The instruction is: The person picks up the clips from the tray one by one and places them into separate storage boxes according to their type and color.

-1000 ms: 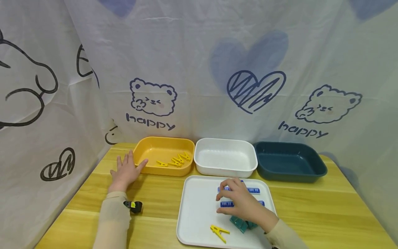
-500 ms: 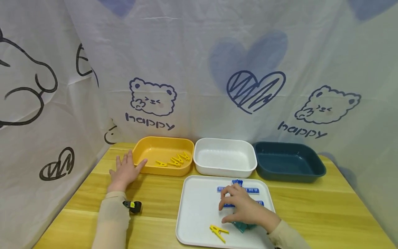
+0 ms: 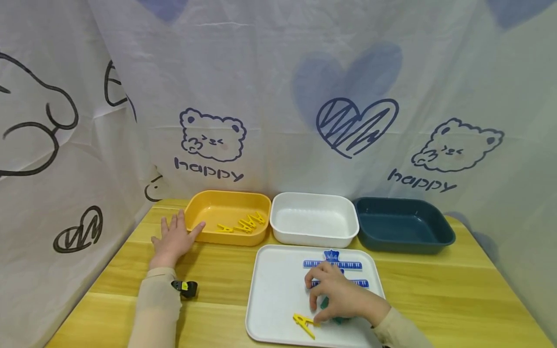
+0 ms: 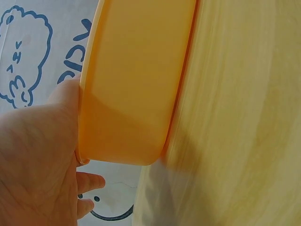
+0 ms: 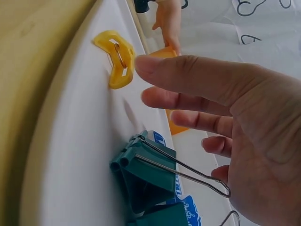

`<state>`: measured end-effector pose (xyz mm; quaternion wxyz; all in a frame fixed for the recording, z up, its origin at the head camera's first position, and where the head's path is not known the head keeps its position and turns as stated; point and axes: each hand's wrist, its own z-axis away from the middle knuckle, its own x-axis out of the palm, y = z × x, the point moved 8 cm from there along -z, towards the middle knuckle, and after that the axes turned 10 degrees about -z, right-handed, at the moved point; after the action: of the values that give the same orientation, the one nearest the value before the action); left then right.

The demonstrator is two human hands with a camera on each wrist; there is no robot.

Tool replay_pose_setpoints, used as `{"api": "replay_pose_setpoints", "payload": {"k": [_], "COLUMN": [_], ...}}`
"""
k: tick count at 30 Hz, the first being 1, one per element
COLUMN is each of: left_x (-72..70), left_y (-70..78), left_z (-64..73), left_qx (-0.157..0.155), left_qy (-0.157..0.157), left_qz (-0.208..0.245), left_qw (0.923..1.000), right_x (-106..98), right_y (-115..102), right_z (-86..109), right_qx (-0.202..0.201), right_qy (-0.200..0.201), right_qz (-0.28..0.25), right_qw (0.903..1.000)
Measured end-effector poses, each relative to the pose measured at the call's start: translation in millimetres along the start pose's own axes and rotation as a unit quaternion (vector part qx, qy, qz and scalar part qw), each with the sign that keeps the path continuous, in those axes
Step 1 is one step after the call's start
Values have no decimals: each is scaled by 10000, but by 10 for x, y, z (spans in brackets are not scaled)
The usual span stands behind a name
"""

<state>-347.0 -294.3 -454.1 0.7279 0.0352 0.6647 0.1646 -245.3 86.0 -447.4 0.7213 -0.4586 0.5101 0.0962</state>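
My right hand (image 3: 337,295) hovers over the white tray (image 3: 270,290), its fingers loosely bent, holding nothing. Thumb and forefinger are apart, close to a yellow clothespin (image 3: 304,325), which the right wrist view also shows just beyond the thumb tip. Beneath the palm lie dark green binder clips (image 5: 146,174) with silver wire handles, mostly hidden in the head view. Farther up the tray are two blue clips with a piano-key pattern (image 3: 350,265). My left hand (image 3: 171,244), fingers spread, rests against the left end of the orange bin (image 3: 230,238). Several yellow clothespins (image 3: 247,224) lie inside that bin.
A white bin (image 3: 315,240) and a dark teal bin (image 3: 404,245) stand right of the orange one, in a row behind the tray. A printed curtain (image 3: 278,159) hangs behind the wooden table (image 3: 213,309).
My right hand has moved down and toward the yellow clothespin, uncovering more of the upper blue clip. The left hand has stayed at the orange bin.
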Motion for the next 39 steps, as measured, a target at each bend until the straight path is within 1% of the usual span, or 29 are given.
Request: {"api": "replay_pose_setpoints", "payload": {"k": [7, 13, 21, 26, 35, 39], "left_x": [2, 4, -1, -13, -35, -22], "left_y": [4, 2, 8, 16, 26, 25], "left_z": [-3, -10, 5, 19, 34, 25], "left_qx": [32, 38, 20, 9, 3, -5], "left_qy": [7, 10, -13, -13, -39, -68], "left_qz": [33, 44, 81, 64, 42, 37], "left_qw": [10000, 10000, 10000, 10000, 10000, 10000], "right_x": [62, 81, 71, 37, -36, -71], "right_y": [-4, 4, 23, -1, -55, -68], "right_z": [2, -5, -28, -33, -31, -41], "right_qx": [31, 73, 184, 73, -441, -485], "right_qy": [-197, -216, -132, 26, 511, 651], "right_qz": [197, 338, 171, 171, 342, 451], "right_qw": [9996, 9992, 9996, 9998, 9971, 9957]}}
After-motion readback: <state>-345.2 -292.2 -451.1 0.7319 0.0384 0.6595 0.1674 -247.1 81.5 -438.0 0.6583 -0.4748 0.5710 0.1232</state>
